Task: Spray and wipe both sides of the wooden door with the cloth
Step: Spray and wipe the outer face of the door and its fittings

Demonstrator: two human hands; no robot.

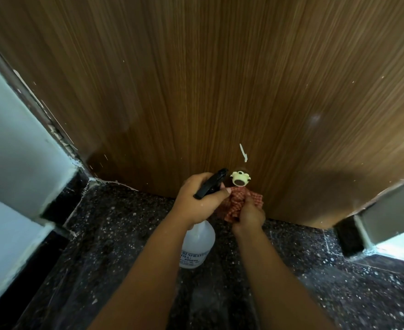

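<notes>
The wooden door fills the upper 2 thirds of the frame, its brown grain running down to a bottom edge just above the dark speckled stone floor, which covers the lower part of the frame. A pale wall with a black skirting stands at the left edge, and a second pale wall corner sits at the right. At lower centre, the left hand grips the black trigger head of a clear spray bottle, whose labelled body hangs below the wrist. Just right of it, the right hand clutches a bunched red-checked cloth against the foot of the door. A cream-coloured door stopper sits on the door directly above the cloth, and a small white paint streak marks the wood above that.
</notes>
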